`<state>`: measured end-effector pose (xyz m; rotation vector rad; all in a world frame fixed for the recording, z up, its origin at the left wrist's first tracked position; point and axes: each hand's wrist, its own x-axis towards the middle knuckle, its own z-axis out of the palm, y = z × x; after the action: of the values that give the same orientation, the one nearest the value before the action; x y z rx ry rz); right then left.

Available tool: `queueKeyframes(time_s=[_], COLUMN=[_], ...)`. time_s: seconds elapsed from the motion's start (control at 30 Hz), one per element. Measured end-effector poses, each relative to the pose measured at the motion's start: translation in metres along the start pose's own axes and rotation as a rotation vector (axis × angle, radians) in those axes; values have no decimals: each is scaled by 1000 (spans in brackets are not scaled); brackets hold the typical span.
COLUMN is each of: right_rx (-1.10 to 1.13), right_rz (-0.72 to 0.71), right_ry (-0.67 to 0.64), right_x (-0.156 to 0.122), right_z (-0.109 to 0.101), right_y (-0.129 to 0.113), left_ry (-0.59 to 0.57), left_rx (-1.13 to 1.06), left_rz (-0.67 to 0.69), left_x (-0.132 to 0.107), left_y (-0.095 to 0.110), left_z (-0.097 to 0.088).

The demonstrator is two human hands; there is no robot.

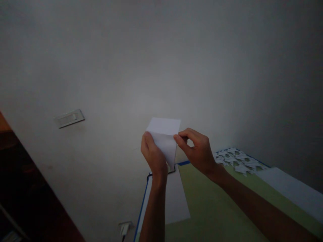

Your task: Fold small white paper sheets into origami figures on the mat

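A sheet of white paper [165, 143] is held up above the table's far left corner, with a crease running across it. My left hand [153, 153] grips its left edge, the thumb lying on the near face and the fingers behind. On the opposite side, my right hand [196, 146] pinches the paper's right edge at the crease between thumb and forefinger. The paper's lower left part is hidden by my left hand.
The green tabletop [209, 201] has a blue edge. Another white sheet [176, 201] lies under my left forearm. Several folded white paper pieces [239, 159] cluster at the back right, beside more white paper [292, 185]. A wall switch [69, 118] and a plugged-in socket [124, 228] are at left.
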<state>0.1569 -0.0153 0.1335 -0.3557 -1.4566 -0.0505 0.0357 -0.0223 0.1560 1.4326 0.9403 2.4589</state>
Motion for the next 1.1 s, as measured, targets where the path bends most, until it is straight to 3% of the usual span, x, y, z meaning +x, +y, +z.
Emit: queueKeyframes(time_s=[0.1,0.27,0.53,1.1], right_rx=[3,-6,37,56], right_rz=[-26,-52,-25,15], right_ry=[-16,-20,-29,-26], right_x=[-1,-1,-2,-3], right_z=[1,2,1,3], right_y=[-2,-3,-3,-1], left_ry=[78,82,69,92], left_rx=[96,162,32,-70], left_rz=[82,130,23,-13], left_x=[1,0,5,4], left_y=[3,4,10,13], left_z=[-3,-5,-3,-2])
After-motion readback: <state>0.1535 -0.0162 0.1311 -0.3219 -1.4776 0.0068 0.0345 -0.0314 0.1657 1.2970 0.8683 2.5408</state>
